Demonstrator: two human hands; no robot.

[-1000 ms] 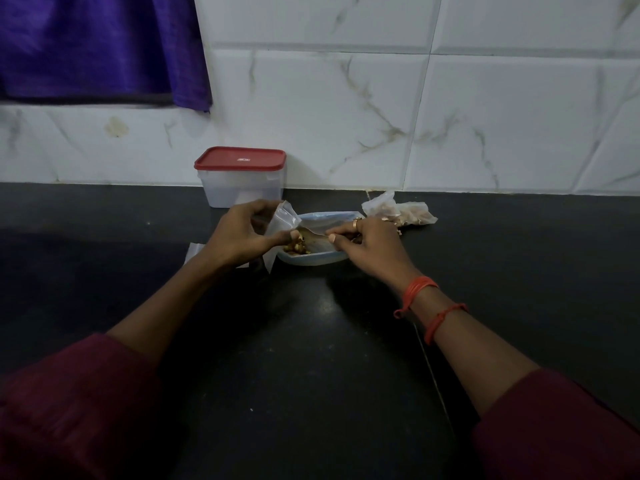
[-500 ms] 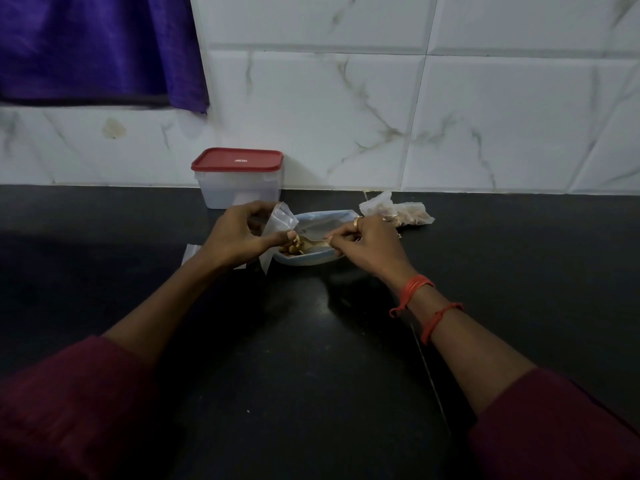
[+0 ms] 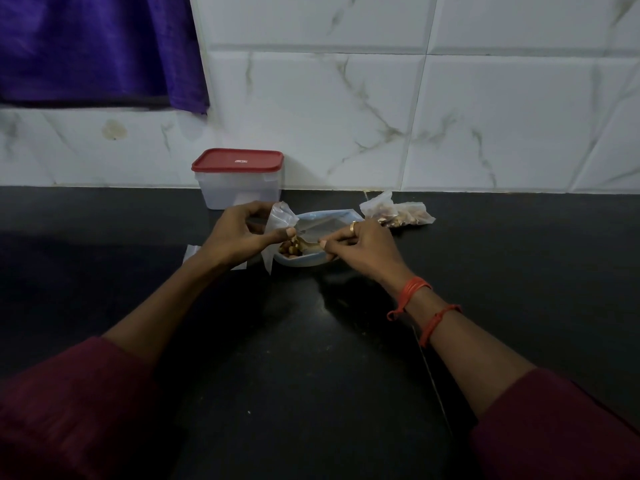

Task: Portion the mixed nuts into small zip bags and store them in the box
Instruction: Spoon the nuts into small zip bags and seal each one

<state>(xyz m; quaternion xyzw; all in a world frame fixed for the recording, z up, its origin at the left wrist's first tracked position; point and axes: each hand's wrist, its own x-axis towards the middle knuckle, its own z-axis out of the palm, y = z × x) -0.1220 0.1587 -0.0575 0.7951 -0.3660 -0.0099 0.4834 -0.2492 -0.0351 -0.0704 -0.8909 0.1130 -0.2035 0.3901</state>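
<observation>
Now your left hand pinches the small zip bag by its mouth, your right hand pinches a spoon among the mixed nuts on the plate; the red-lidded box stands at the desk far edge.

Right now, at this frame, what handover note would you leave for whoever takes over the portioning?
Left hand: holds a small zip bag open beside the plate.
Right hand: pinches a spoon at the mixed nuts on the plate.
Done: filled bags lie on the counter right of the plate.
Left: fill and seal this bag. Empty bags lie under the left wrist. The box by the wall has its red lid on, so open it and store all the bags.
</observation>
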